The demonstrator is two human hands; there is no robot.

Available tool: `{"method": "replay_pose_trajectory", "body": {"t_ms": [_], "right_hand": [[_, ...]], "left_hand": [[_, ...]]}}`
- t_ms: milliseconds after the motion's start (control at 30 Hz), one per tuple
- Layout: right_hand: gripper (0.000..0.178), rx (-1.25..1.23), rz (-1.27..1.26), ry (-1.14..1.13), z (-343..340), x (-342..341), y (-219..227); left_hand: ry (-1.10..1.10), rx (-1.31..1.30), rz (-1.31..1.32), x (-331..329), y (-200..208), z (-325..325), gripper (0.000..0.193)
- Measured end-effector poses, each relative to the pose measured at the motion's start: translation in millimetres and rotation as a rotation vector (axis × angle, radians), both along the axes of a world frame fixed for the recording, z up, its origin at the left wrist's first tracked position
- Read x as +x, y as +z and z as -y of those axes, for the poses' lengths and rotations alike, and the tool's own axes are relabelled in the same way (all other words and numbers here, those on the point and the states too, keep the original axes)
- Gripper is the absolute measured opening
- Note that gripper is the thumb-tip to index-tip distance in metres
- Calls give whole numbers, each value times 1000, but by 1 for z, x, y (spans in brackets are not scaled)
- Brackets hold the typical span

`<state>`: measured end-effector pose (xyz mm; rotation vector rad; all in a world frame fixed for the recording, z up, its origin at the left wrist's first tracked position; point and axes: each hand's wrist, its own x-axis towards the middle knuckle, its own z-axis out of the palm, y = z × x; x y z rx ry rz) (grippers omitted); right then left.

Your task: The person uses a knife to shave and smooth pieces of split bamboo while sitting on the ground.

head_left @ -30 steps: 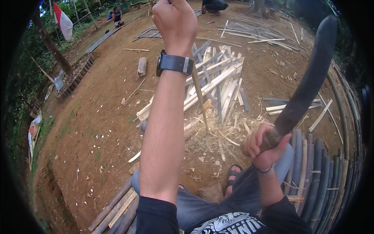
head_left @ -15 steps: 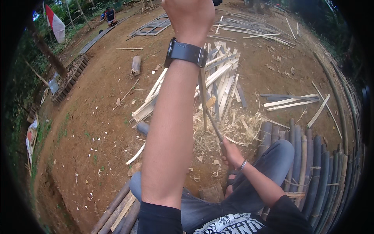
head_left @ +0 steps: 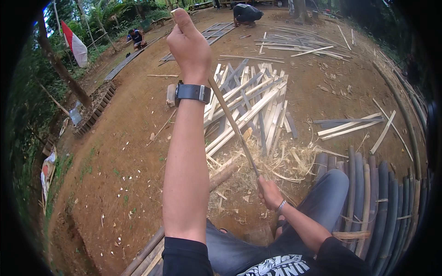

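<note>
My left hand [head_left: 191, 50] is raised high in front of me, its fingers closed round a long, narrow bamboo strip [head_left: 224, 106]. One end of the strip pokes out above the thumb, and the rest slants down to the right. Low at centre right, my right hand [head_left: 270, 194] grips the handle of a knife [head_left: 252, 161]. Its narrow dark blade points up and lies close to the strip's lower end; whether they touch I cannot tell. Under them is a heap of curly bamboo shavings [head_left: 294, 161], and a short round log [head_left: 224, 177] sits beside my left forearm.
Split bamboo slats [head_left: 267, 103] are piled just ahead. Bamboo poles [head_left: 381, 216] line my right side. More slats [head_left: 352, 124] lie at right and farther back. Two people crouch in the distance, one by a slatted panel [head_left: 220, 32]. A red and white flag [head_left: 76, 43] hangs at far left.
My left hand has come lower and to the left in view, and the strip now slants instead of hanging nearly upright. My right hand with the knife sits slightly lower. The whole view has shifted.
</note>
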<state>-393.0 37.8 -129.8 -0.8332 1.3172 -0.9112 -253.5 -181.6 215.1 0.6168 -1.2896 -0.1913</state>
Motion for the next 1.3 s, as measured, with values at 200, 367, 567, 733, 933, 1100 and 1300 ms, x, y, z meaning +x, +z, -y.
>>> {"method": "replay_pose_trajectory", "body": {"t_ms": [200, 367, 567, 733, 933, 1100, 1300], "right_hand": [[61, 291, 296, 58, 13, -25, 17], [47, -111, -487, 99, 4, -29, -20], [60, 35, 163, -46, -20, -3, 2], [52, 192, 267, 46, -2, -23, 55], [48, 412, 254, 264, 4, -77, 97], [50, -46, -426, 273, -28, -47, 54], [41, -282, -377, -129, -43, 22, -37]], "left_hand": [[-35, 40, 36, -8, 0, -18, 71], [110, -28, 7, -29, 1, -29, 71], [-52, -37, 64, -42, 0, -35, 67], [-200, 1, 51, -39, 1, -33, 64], [-342, 99, 52, -45, -3, -84, 62], [-148, 54, 5, -49, -6, -102, 60], [-199, 136, -1, -59, -7, -129, 62]]}}
